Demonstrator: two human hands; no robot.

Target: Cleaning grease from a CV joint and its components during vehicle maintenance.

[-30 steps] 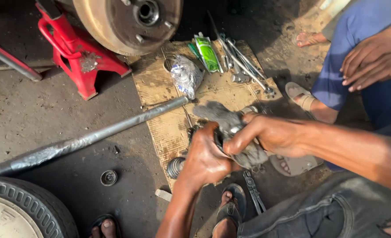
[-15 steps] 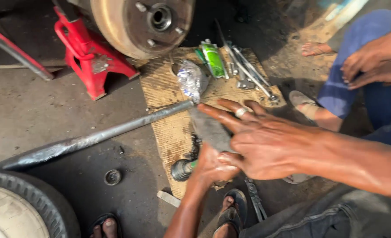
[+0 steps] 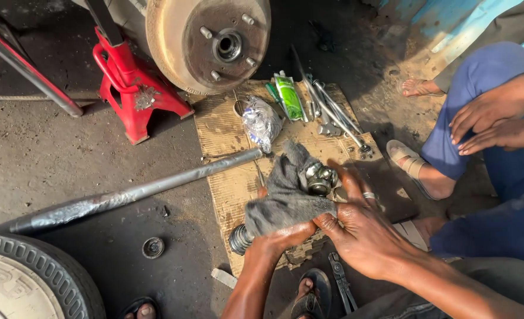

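- Currently my left hand [image 3: 282, 239] clamps grey rag [image 3: 285, 198] around the metal joint [image 3: 320, 177].
- Right hand [image 3: 362, 227] lies flat, fingers spread, gripping nothing.
- Joint end bare above the grip; wiping looks unfinished.

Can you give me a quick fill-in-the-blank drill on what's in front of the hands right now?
1. The left hand presses a grey ____ against the metal joint.
2. The jack stand beside the brake hub is coloured ____.
3. A ring sits on a finger of the ____ hand.
4. The tools and the green tube lie on a sheet of ____.

Missing words: rag; red; right; cardboard
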